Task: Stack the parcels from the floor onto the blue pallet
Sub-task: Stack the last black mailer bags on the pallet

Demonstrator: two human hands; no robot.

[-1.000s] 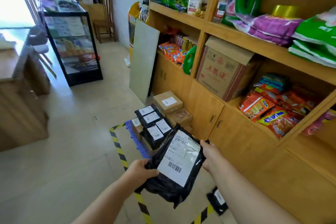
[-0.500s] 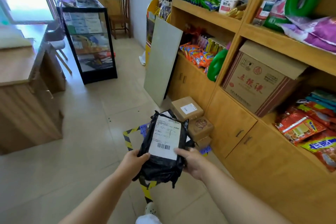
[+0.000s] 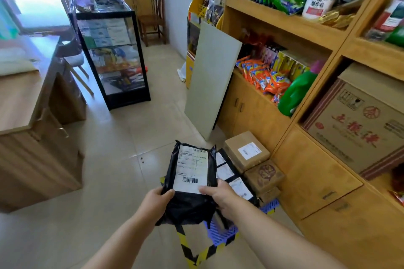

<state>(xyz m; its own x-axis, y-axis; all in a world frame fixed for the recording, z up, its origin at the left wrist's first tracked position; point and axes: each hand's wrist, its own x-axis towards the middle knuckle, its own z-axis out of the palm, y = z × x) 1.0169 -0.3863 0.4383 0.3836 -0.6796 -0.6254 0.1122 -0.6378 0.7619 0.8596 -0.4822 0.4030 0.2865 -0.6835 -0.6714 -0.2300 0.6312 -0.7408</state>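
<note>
The black parcel [image 3: 192, 181] hung above the blue pallet [image 3: 220, 230], left hand [image 3: 158, 201] and right hand [image 3: 215, 195] each gripping its near end. Being soft, it might sag and slide off the stacked parcels [image 3: 231, 178].

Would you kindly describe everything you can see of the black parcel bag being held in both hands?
The black parcel bag is a soft, glossy plastic mailer, wrinkled and slack at its near end. A white shipping label with a barcode covers much of its upper face; the print is too blurred to read. It is held label up, tilted away, above the blue pallet. The left hand grips its near left edge and the right hand grips its right edge, thumb on the label.
</note>
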